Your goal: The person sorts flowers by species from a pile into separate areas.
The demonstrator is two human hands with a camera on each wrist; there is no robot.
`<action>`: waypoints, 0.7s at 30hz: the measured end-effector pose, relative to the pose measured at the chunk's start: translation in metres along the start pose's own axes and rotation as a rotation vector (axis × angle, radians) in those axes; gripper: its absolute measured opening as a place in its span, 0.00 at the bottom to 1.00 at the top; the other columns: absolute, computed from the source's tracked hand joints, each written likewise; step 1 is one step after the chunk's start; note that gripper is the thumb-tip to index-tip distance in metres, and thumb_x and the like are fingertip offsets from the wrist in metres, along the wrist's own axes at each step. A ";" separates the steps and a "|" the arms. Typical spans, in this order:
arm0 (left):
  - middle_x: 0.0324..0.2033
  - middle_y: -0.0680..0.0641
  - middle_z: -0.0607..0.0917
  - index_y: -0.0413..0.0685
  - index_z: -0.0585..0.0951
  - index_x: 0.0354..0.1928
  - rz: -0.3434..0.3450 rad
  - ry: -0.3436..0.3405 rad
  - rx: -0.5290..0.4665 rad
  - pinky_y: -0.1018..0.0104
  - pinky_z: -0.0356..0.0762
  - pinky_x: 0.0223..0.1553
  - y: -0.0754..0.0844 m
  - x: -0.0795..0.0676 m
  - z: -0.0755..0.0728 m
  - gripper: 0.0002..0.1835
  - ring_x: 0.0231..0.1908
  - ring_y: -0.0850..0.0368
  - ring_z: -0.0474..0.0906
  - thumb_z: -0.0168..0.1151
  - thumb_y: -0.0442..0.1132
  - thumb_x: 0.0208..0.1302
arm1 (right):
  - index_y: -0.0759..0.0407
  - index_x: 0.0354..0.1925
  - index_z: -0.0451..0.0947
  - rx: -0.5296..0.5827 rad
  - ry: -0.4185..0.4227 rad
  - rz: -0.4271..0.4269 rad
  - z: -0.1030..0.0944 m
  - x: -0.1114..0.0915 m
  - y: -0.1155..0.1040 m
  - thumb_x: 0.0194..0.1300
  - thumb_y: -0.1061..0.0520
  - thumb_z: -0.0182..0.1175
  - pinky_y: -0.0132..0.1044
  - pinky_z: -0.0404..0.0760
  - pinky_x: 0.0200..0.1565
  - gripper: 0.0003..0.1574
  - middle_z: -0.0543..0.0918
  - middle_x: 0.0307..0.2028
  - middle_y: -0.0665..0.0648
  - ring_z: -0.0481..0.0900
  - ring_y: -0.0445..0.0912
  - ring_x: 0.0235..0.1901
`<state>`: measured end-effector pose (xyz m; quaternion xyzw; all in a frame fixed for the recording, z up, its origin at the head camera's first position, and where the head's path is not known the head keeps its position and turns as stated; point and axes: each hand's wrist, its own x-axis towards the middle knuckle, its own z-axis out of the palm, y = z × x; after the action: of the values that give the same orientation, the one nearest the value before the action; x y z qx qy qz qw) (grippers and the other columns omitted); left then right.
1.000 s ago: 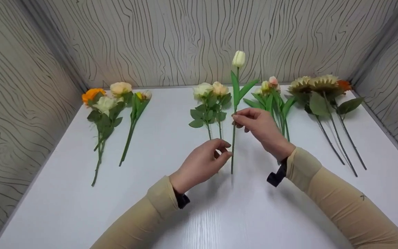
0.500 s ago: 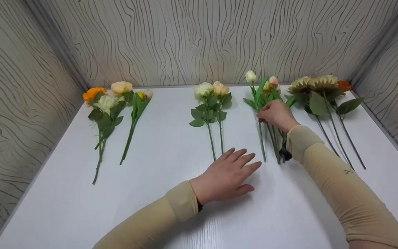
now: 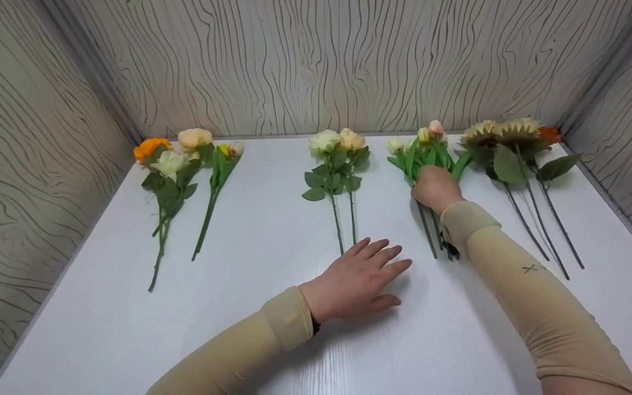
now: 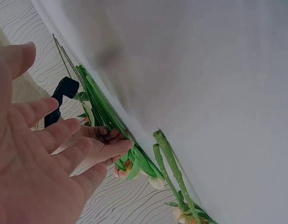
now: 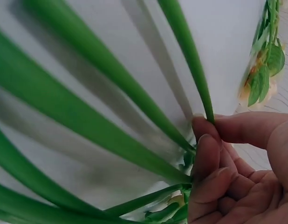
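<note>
In the head view the right hand (image 3: 436,188) has its grip partway down the white tulip (image 3: 395,146), which lies on the bench (image 3: 272,230) beside the other tulips (image 3: 441,156); the left hand (image 3: 355,285) spreads near the two roses (image 3: 336,159); the left wrist view shows that grip wide and holding nothing (the rose stems' ends are apart from it); in the right wrist view thumb and forefinger pinch one stem, apparently the white tulip's; neighbouring stems pass so close to the curled fingers that a hasty withdrawal could drag them askew.
</note>
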<state>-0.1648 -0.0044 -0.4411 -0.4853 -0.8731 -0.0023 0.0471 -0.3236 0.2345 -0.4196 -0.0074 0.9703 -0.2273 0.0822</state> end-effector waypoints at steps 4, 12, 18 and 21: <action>0.76 0.48 0.64 0.57 0.63 0.78 -0.008 -0.031 0.002 0.51 0.52 0.75 -0.001 -0.001 -0.001 0.36 0.76 0.48 0.56 0.51 0.64 0.76 | 0.62 0.25 0.75 -0.063 0.046 -0.061 0.004 -0.001 -0.001 0.64 0.66 0.57 0.47 0.72 0.30 0.10 0.75 0.23 0.58 0.71 0.54 0.26; 0.75 0.47 0.66 0.55 0.65 0.77 -0.015 -0.003 0.006 0.51 0.56 0.74 -0.008 -0.005 -0.003 0.35 0.75 0.47 0.59 0.52 0.63 0.76 | 0.62 0.25 0.74 -0.113 0.061 -0.077 0.004 -0.001 0.001 0.63 0.67 0.55 0.49 0.73 0.32 0.10 0.77 0.25 0.61 0.72 0.56 0.27; 0.74 0.47 0.68 0.54 0.67 0.76 -0.080 0.008 -0.052 0.51 0.58 0.73 -0.020 -0.012 -0.005 0.33 0.74 0.47 0.61 0.54 0.60 0.76 | 0.57 0.21 0.67 -0.032 0.037 -0.062 -0.001 -0.001 0.001 0.65 0.64 0.55 0.43 0.67 0.25 0.16 0.66 0.18 0.53 0.67 0.49 0.21; 0.72 0.46 0.71 0.52 0.70 0.74 -0.157 0.018 -0.088 0.52 0.59 0.73 -0.033 -0.017 -0.006 0.31 0.72 0.47 0.64 0.56 0.56 0.77 | 0.57 0.21 0.65 0.012 0.043 -0.059 -0.007 -0.002 -0.003 0.68 0.61 0.55 0.41 0.65 0.24 0.18 0.63 0.17 0.51 0.64 0.47 0.19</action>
<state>-0.1831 -0.0366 -0.4350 -0.4167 -0.9071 -0.0490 0.0333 -0.3224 0.2353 -0.4121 -0.0305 0.9698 -0.2357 0.0546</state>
